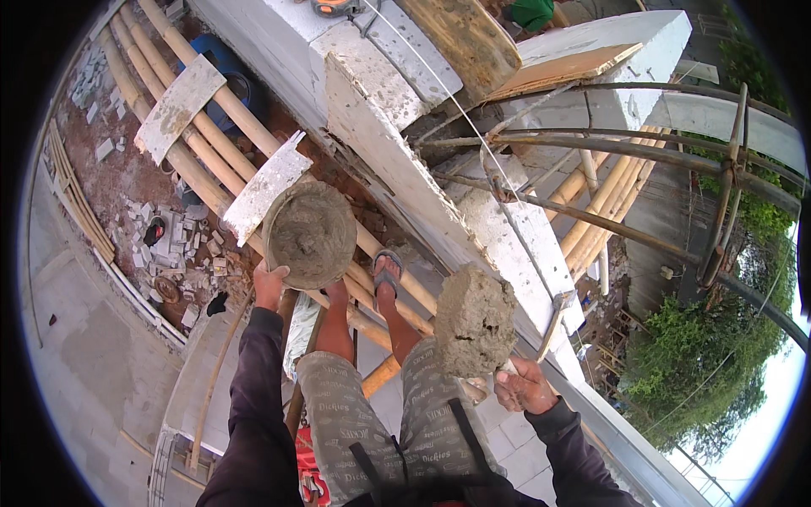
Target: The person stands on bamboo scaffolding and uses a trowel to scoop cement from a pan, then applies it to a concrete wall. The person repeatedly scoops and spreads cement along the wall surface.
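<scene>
My left hand [270, 286] grips the rim of a round bucket [269, 241] that holds wet grey mortar [311, 230]. My right hand [522, 385] is closed around the handle of a trowel [507, 367]. A thick heap of mortar [477, 319] covers the trowel's blade, so the blade itself is hidden. The loaded trowel is apart from the bucket, out to its right, beside a white block wall [397, 160]. Rebar rods [574, 203] stick out of the gap in that wall.
I stand in sandals on bamboo poles [228, 160], high above rubble [182, 245]. White boards [182, 106] lie across the poles. A taut string [439, 80] crosses the wall top, near an orange tape measure [334, 7]. Another person's green sleeve [532, 13] shows at the top.
</scene>
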Demonstrator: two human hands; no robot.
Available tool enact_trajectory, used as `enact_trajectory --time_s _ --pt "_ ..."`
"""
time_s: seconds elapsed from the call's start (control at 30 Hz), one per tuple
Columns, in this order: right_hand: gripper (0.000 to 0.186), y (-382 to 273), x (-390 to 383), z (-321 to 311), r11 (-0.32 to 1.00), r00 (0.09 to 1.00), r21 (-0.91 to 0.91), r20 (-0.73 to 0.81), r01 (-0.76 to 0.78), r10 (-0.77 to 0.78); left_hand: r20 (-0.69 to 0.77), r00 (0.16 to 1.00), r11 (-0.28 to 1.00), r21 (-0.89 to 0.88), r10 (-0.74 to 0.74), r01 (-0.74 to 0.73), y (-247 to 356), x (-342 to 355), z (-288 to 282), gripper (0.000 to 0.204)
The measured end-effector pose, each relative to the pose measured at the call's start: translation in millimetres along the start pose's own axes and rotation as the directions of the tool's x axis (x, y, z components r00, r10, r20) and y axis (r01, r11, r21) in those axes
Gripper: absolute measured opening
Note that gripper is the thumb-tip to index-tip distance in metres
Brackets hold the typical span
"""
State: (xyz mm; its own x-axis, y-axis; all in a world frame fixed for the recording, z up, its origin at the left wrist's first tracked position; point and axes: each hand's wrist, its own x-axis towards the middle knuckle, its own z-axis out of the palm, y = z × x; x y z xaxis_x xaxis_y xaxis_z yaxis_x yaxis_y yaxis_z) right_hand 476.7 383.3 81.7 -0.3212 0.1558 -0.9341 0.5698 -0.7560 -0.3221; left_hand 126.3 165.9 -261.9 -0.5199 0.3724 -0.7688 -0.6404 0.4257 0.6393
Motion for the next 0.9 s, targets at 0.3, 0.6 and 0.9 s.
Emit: enact_trajectory --time_s 0.3,0.6,0.9 --pt "0.020 -15.3 -12.5 -49.1 0.970 0.927 0.233 -0.375 0.074 0.020 -0.069 0.996 0.999 0.014 0.049 -0.048 40.6 -123.9 12.4 0.036" --pt "0.017 -108.4 129.4 -25.4 0.893 0.904 0.287 -0.358 0.346 -0.235 -0.059 0.993 0.994 0.039 0.102 -0.100 72.0 -206.4 45.0 0.037" --pt "0.016 -50.6 77.8 -49.6 0.916 0.848 0.093 -0.425 0.390 -0.317 -0.027 0.995 0.989 0.117 0.091 -0.087 76.8 -244.3 80.1 0.033"
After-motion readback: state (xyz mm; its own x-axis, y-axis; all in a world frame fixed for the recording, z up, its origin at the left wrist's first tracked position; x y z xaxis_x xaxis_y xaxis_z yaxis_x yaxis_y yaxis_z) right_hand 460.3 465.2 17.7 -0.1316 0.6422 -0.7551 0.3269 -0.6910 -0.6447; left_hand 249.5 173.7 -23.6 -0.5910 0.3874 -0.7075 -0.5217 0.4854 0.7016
